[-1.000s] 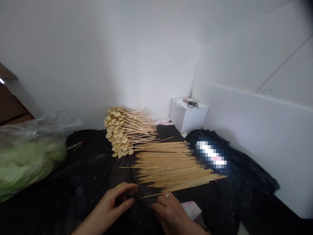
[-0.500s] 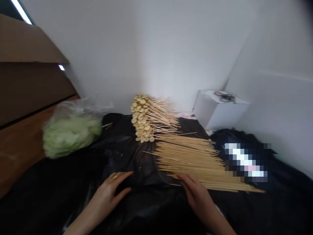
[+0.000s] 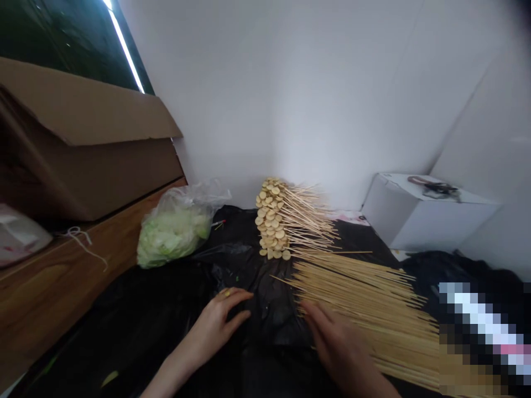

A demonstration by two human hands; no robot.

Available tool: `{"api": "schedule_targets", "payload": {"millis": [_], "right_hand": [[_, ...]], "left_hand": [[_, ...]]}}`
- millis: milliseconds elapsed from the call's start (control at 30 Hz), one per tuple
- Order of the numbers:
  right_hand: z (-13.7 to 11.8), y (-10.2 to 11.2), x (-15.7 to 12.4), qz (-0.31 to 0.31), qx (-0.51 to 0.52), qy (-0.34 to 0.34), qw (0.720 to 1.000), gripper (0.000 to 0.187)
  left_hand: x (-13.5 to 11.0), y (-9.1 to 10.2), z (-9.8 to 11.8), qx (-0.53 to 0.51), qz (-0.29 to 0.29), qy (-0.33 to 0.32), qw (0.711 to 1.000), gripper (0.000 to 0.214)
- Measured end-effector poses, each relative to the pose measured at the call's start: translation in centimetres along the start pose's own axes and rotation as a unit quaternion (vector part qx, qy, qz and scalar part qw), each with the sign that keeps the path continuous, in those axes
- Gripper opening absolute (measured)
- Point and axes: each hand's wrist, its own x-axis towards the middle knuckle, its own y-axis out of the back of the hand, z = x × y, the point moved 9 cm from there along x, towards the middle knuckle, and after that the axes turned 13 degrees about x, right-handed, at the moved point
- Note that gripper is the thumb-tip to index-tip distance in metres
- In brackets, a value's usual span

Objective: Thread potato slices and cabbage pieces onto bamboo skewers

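Observation:
My left hand (image 3: 222,320) hovers over or rests on the black plastic sheet (image 3: 269,309), thumb and fingers apart, nothing between them; a yellow ring is on one finger. To its right, my right hand (image 3: 336,337) lies at the left ends of a wide spread of loose bamboo skewers (image 3: 357,287). Its fingers are stretched out and touch or cover some of the near skewers. Beyond both hands is a pile of skewered pale round slices (image 3: 271,221), the slices to the left and the bare sticks (image 3: 313,218) pointing right.
A clear plastic bag of pale green vegetable (image 3: 174,232) stands back left. Behind it, an open cardboard box (image 3: 112,177) sits on a wooden surface (image 3: 95,243). A white box (image 3: 440,221) with a dark item on top stands back right against the white wall (image 3: 332,83).
My view has turned left, so the whole scene sits further right and more of the cardboard box shows. My right hand now covers more of the near skewers' left ends.

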Motion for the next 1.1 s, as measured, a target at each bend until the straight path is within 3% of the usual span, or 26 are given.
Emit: {"api": "schedule_targets", "payload": {"millis": [100, 167, 267, 333, 500, 767, 867, 933, 1033, 1100], "right_hand": [[-3.2, -4.3, 5.5, -0.074, -0.015, 0.043, 0.996, 0.027], [-3.7, -7.0, 7.9, -0.083, -0.029, 0.06, 0.994, 0.027], [-1.9, -10.1, 8.9, -0.065, -0.038, 0.042, 0.996, 0.043], [-0.6, -11.6, 8.3, -0.071, -0.037, 0.04, 0.996, 0.042], [0.7, -12.6, 7.2, -0.065, -0.033, 0.048, 0.996, 0.034], [1.2, -13.3, 7.1, -0.046, -0.029, 0.067, 0.996, 0.033], [1.3, -13.4, 6.9, -0.042, -0.023, 0.065, 0.997, 0.032], [1.3, -13.4, 6.9, -0.038, -0.021, 0.063, 0.997, 0.032], [1.3, -13.3, 6.9, -0.032, -0.022, 0.059, 0.998, 0.032], [1.1, -13.2, 6.9, -0.029, -0.025, 0.059, 0.998, 0.031]], "left_hand": [[3.6, 1.7, 0.9, -0.009, 0.057, -0.011, 0.998, 0.03], [5.7, 1.6, 1.1, -0.009, 0.083, -0.012, 0.996, 0.029], [7.4, -0.3, -0.1, -0.008, 0.098, 0.003, 0.995, 0.029], [7.7, -2.2, -1.6, -0.005, 0.087, 0.014, 0.996, 0.028], [7.4, -4.5, -4.7, 0.021, 0.095, 0.037, 0.995, 0.027], [7.0, -4.4, -4.3, 0.037, 0.075, 0.044, 0.996, 0.024], [7.4, -2.7, -2.0, 0.026, 0.001, -0.022, 0.999, 0.029], [8.4, 0.4, -0.7, 0.018, -0.004, -0.052, 0.998, 0.029], [11.3, 7.5, -0.8, 0.063, 0.088, -0.042, 0.993, 0.03], [13.4, 11.9, -2.4, 0.128, 0.16, 0.003, 0.979, 0.03]]}}
